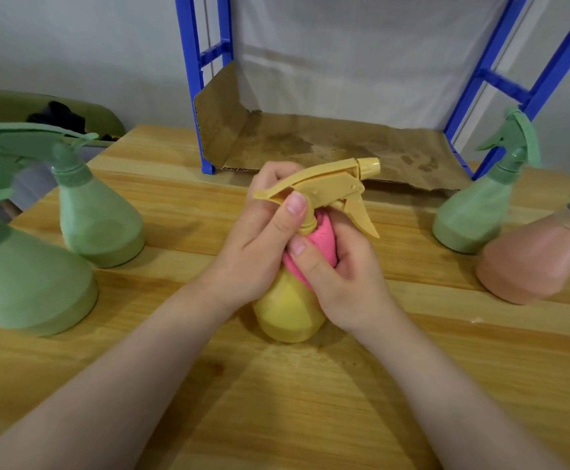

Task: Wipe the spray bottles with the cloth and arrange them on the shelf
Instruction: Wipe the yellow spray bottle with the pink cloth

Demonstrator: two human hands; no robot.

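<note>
A yellow spray bottle (285, 313) stands on the wooden table (277, 401) in the middle. My left hand (260, 242) grips its yellow trigger head from the left. My right hand (341, 266) presses a pink cloth (322, 237) around the bottle's neck and shoulder. Two green spray bottles (29, 279) (97, 215) stand at the left. A third green bottle (473, 212) and a pink-orange bottle (531, 262) stand at the right. The blue-framed shelf (205, 96) rises at the back, its bottom level lined with brown cardboard (327, 144).
A grey wall lies behind the shelf. An olive-green chair (12, 106) with a dark item on it sits beyond the table's left edge. The cardboard on the shelf holds no bottles.
</note>
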